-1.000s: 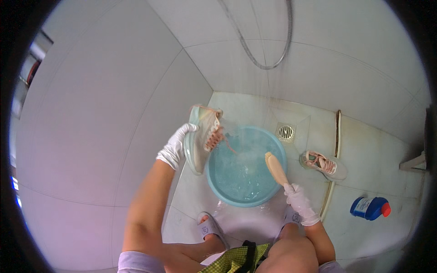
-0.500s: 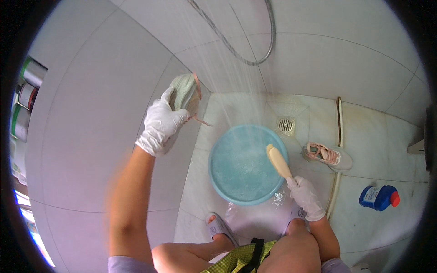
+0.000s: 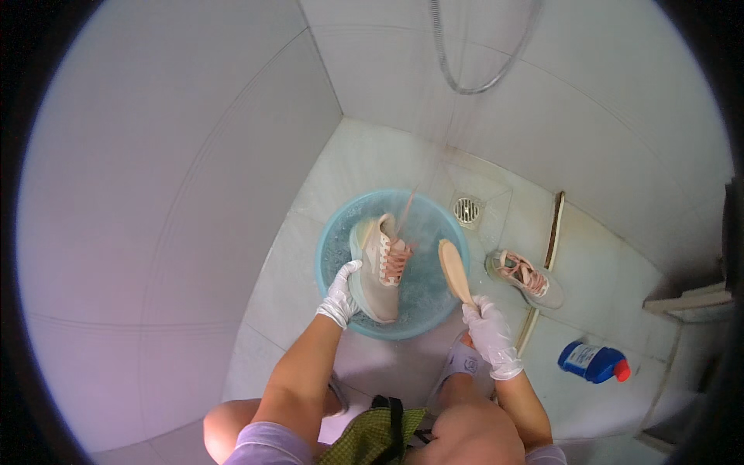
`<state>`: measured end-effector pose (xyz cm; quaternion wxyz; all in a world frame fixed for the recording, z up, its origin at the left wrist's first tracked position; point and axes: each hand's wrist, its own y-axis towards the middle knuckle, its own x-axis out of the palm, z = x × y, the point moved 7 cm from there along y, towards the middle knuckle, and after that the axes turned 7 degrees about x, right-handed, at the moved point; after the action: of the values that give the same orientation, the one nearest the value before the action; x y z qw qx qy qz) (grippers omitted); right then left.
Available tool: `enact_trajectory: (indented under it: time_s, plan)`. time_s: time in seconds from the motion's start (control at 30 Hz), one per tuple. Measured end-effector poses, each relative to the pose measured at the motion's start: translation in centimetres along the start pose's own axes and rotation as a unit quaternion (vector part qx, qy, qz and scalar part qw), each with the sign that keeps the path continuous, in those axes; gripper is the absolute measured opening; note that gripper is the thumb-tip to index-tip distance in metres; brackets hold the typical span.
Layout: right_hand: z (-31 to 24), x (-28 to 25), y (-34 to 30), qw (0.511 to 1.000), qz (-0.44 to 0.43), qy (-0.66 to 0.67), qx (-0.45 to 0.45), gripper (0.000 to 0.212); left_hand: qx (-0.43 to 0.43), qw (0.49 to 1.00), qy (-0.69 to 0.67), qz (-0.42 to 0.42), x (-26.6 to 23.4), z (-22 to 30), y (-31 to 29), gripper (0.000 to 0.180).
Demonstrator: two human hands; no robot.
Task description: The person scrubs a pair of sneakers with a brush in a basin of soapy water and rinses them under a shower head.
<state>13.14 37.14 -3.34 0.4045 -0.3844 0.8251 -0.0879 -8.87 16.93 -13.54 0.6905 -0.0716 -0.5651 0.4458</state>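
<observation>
My left hand [image 3: 339, 296], in a white glove, grips a pale sneaker [image 3: 377, 271] with pink laces by its sole side. The sneaker is over the light blue basin [image 3: 325, 232], its laced top facing up; whether it touches the water I cannot tell. Water sprays down onto the sneaker and basin. My gloved right hand [image 3: 490, 333] is closed around the handle of a cream-coloured brush [image 3: 455, 270], held at the basin's right rim. The brush's smooth back shows; its bristles are hidden. A matching sneaker [image 3: 531, 277] lies on the floor to the right of the basin.
A floor drain [image 3: 466, 209] lies beyond the basin at right. A blue bottle with a red cap [image 3: 593, 362] rests on its side at right. A shower hose [image 3: 484, 87] hangs by the far wall. A pipe [image 3: 555, 232] runs along the floor near the second sneaker.
My left hand has brought the sneaker from the left wall side down over the basin and turned it laces up. The right hand still holds the brush. The view has shifted.
</observation>
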Motion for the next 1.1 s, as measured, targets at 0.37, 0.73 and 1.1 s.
enact_trajectory:
  time_s: [0.37, 0.73, 1.1]
  plan:
    - [-10.5, 9.0, -1.9, 0.861, -0.075, -0.41, -0.291, 0.051, 0.018, 0.988, -0.155, -0.019, 0.5, -3.4, 0.8, 0.041]
    - [-12.9, 10.9, 4.3, 0.867, -0.084, -0.427, -0.241, 0.051, 0.018, 0.993, -0.104, -0.057, 1.7, -4.5, 1.2, 0.049]
    - [-13.0, 10.8, 3.4, 0.907, -0.091, -0.357, -0.203, 0.046, -0.002, 0.999, -0.042, -0.023, 3.8, -2.6, 0.3, 0.053]
